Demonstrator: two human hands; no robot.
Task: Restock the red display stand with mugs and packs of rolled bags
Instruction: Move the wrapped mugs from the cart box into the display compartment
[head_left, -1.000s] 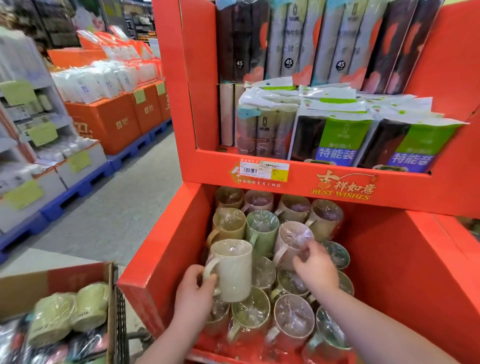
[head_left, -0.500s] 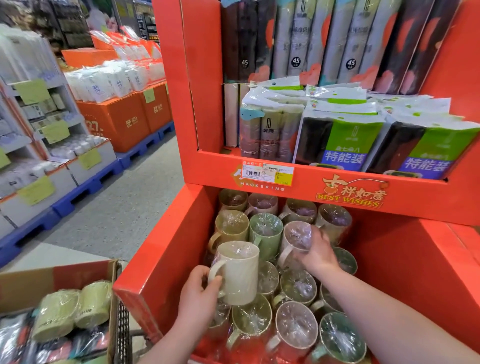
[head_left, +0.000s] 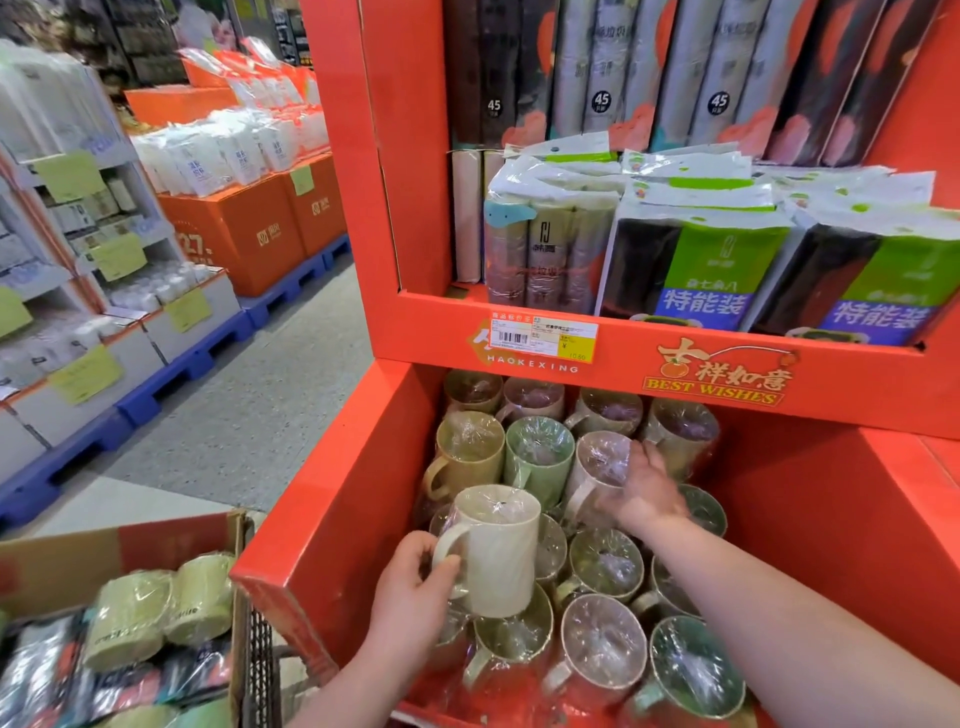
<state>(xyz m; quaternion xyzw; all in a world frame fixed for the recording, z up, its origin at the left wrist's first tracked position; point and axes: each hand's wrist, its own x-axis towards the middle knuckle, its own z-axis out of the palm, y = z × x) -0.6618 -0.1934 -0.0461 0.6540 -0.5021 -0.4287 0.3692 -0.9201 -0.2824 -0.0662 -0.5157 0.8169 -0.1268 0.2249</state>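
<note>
The left hand (head_left: 410, 603) has its fingers curled through and around the handle of a cream plastic mug wrapped in clear film (head_left: 498, 556), holding it upright above the lower bin. The right hand (head_left: 647, 491) lies against the side of a pale pink film-wrapped mug (head_left: 597, 467). It is blurred, so I cannot tell whether it grips that mug or only presses it.

Under both hands sits a lower layer of film-covered mugs (head_left: 602, 644) with their mouths facing up. This is where I see the main risk. The cream mug hangs from its handle alone, and if it is set on slick film or between rounded rims it will likely tilt or slide rather than seat flat.

Just left of the right hand, a green mug (head_left: 537, 457) and a tan mug (head_left: 467, 452) stand close to the pink one. A push on the pink mug could rock the whole row.

Around the hands is the red cardboard display stand (head_left: 332, 519). Its upper shelf edge overhangs just beyond the right hand, so lifting that hand carelessly could knock it. The packs of rolled bags (head_left: 696, 270) on that shelf lean forward and might tip out.

Left of the left hand, an open cardboard box (head_left: 62, 561) holds pale green wrapped mugs (head_left: 156, 608) waiting to go in.
</note>
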